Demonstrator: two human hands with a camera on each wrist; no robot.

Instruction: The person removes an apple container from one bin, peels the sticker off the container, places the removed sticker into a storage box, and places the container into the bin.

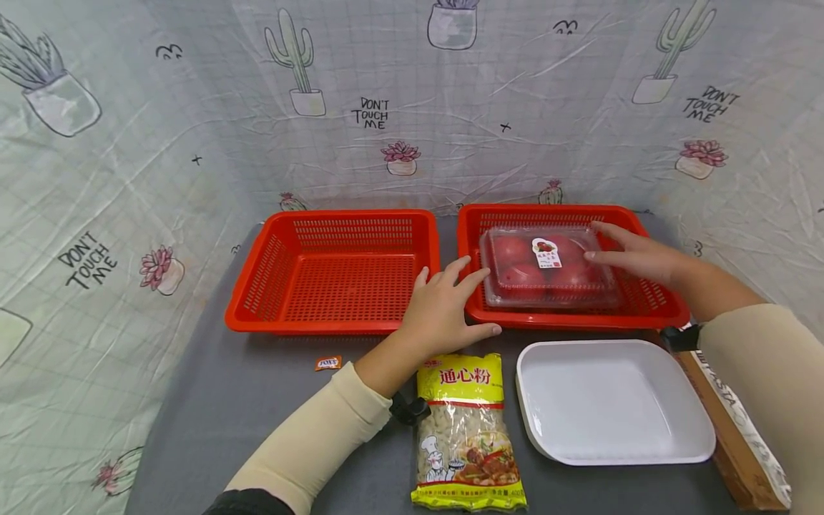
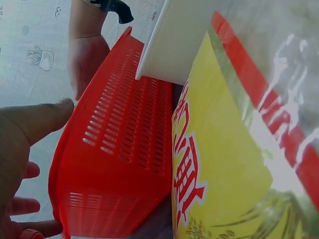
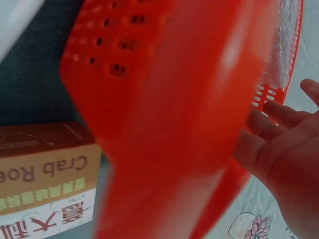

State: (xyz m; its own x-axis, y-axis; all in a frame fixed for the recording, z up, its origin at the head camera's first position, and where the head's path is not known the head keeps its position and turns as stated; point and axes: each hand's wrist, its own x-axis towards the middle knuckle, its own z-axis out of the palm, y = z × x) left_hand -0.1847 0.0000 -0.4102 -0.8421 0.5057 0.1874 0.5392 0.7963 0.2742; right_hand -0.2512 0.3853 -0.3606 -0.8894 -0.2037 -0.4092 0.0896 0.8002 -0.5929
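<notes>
A clear plastic box of red tomatoes (image 1: 515, 275) with a white label lies inside the right red basket (image 1: 573, 319), slightly tilted. My right hand (image 1: 634, 254) reaches over the basket's right end, its fairly straight fingers at the right edge of the box. Over the left rim of the same basket is my left hand (image 1: 444, 307), fingers spread and fingertips close to the box's left edge. In the left wrist view, the left thumb and fingers (image 2: 45, 119) extend along the basket's rim, with nothing gripped. The right wrist view shows the right fingers (image 3: 279, 117) above the basket's inside.
The left red basket (image 1: 350, 327) stands beside it. Below my left hand lies a yellow bag of pasta (image 1: 466, 429). A white tray (image 1: 611, 400) sits in front of the right basket, with a Crab Roe box (image 3: 50, 172) along its right side. A small orange packet (image 1: 328, 363) lies left.
</notes>
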